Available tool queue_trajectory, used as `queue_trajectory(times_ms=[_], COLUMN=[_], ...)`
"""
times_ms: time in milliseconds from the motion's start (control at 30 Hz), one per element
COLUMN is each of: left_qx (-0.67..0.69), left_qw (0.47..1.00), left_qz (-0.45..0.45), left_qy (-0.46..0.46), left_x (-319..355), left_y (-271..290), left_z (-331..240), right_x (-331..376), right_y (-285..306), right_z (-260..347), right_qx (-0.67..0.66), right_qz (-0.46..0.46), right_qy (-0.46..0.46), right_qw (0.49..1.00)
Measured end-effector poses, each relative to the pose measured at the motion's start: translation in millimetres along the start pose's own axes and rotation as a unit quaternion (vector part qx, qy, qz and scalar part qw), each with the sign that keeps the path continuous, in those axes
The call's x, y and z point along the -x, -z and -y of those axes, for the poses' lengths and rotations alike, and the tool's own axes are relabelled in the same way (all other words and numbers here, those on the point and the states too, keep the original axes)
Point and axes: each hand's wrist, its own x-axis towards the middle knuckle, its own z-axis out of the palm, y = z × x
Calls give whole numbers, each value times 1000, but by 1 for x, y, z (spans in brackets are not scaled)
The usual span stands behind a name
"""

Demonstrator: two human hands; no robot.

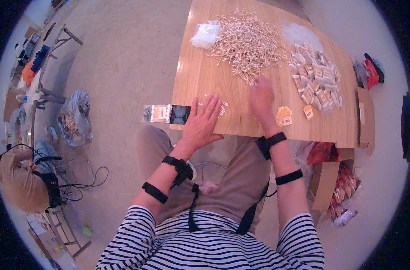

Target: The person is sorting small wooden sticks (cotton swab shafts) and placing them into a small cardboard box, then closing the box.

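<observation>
My left hand lies flat near the table's front left edge, fingers stretched out over a few loose cotton swabs. Their white tips show beside and beyond the fingers. My right hand is at the near end of a large heap of cotton swabs; motion blurs its fingers, so what they hold, if anything, is unclear. Left of my left hand, a clear packet of cotton swabs with a printed card sits at the table edge beside a black piece. Small yellow-orange cards lie right of my right wrist.
Many filled swab packets are piled at the right, with clear plastic bags behind them. Another clear bag lies left of the heap. Cardboard boxes stand beneath the table's right side. A grey bag rests on the floor at left.
</observation>
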Motion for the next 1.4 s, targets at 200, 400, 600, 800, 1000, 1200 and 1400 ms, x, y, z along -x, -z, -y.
queue_trajectory(times_ms=[200, 400, 600, 800, 1000, 1200, 1400], left_qx=[-6, -7, -9, -7, -1, 3, 5], left_qw=[1000, 1000, 1000, 1000, 1000, 1000, 1000], left_qz=[-1, 5, 9, 9, 0, 1, -2], left_qy=[2, 1, 6, 6, -1, 4, 1], left_x=[1, -2, 2, 0, 1, 2, 1], left_y=[1, 0, 2, 2, 1, 0, -2], left_z=[0, -2, -1, -2, 1, 1, 1], right_x=[-11, 13, 64, 46, 21, 28, 44], right_y=[16, 1, 22, 3, -8, -7, -19], right_z=[-32, -57, -4, 15, 30, 30, 46], right_qx=[84, 98, 14, 15, -25, -55, -24], right_qz=[83, 78, 100, 128, 181, 109, 120], right_qy=[-35, -31, 95, 160, 145, 79, 157], right_qw=[992, 992, 990, 979, 972, 989, 980])
